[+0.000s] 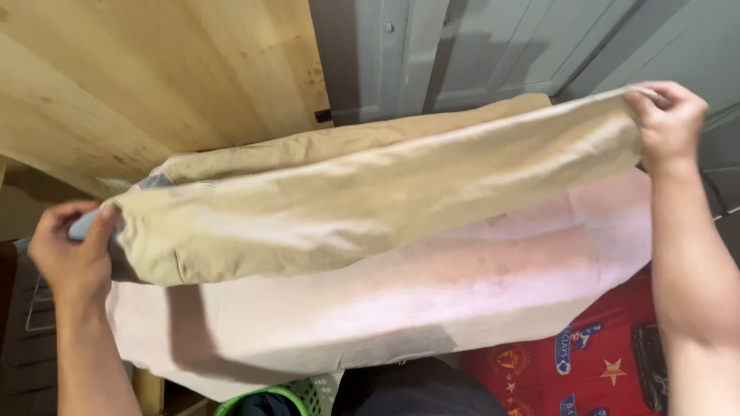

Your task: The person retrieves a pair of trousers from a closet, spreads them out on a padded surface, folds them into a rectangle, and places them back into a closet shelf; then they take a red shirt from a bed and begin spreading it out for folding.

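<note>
While stretched taut, tan trousers [370, 200] pinched by left hand [73, 254], right hand [667, 123].

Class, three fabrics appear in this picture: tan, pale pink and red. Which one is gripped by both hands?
The tan garment. The left hand and right hand pinch its ends, stretching it above the pale pink cloth; the red patterned fabric lies untouched below.

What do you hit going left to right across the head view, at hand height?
Left hand pinching one end of the tan garment → tan garment stretched across, with the pale pink cloth under it → right hand pinching the other end.
</note>
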